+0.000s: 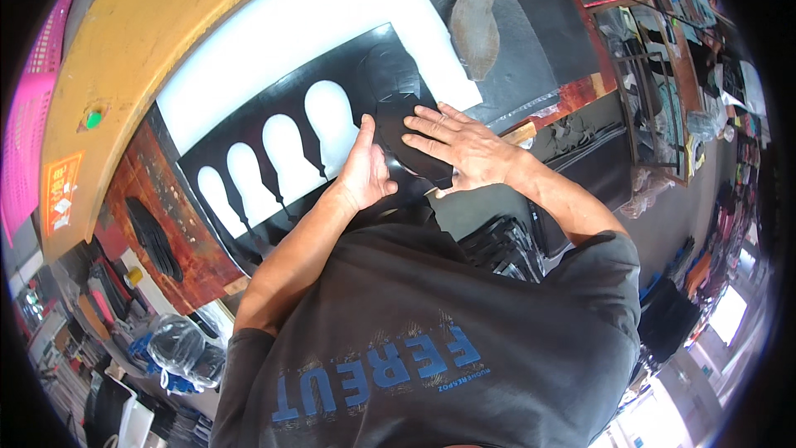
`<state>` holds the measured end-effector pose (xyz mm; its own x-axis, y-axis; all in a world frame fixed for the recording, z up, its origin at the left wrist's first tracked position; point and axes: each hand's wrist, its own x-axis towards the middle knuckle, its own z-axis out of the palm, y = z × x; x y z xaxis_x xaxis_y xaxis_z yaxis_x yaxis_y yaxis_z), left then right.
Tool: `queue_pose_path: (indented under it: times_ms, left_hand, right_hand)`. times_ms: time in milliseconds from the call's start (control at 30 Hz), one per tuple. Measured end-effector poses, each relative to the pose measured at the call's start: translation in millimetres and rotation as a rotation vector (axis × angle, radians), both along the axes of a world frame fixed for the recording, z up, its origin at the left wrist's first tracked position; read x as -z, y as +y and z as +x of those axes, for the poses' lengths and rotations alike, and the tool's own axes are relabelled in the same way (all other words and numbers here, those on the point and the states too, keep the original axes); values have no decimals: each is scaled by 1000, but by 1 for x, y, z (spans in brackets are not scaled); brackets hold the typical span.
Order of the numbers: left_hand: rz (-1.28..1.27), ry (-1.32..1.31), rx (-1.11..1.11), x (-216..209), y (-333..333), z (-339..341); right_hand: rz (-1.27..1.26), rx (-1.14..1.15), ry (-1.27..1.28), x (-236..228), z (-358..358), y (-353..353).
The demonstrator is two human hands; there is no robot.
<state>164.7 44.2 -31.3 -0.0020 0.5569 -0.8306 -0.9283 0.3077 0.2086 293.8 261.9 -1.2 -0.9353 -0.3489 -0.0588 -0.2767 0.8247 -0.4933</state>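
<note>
Low at the left, beside the dark T-shirt (pixel 398 323), sits a clear crumpled plastic bag (pixel 178 344), its contents too unclear to tell. The left hand (pixel 362 172) has its thumb raised well apart from partly curled fingers; whether they grip anything cannot be told. The right hand (pixel 456 149) lies with fingers spread wide, touching a dark, sole-shaped flat piece (pixel 390 126) between the hands, at the right end of a black sheet with sole-shaped cut-outs (pixel 352 66). Beneath is a bright white sheet (pixel 274 41); beyond, a grey-brown sole-shaped piece (pixel 474 25) and, far left, a pink perforated plastic basket (pixel 35 112), contents hidden
</note>
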Motion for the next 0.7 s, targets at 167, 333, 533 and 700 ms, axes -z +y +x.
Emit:
queue_pose_path:
  times_ms: [167, 333, 533, 700]
  left_hand:
    - [189, -8, -5, 6, 0, -5]
    - [349, -88, 40, 1, 2, -25]
    - [250, -81, -1, 32, -11, -32]
    - [256, 72, -81, 51, -23, -33]
  right_hand:
    - [-157, -25, 255, 20, 0, -2]
    - [-82, -18, 128, 9, -2, 3]
    - [-261, 101, 226, 8, -29, 0]
    - [-514, 849, 229, -58, -67, 42]
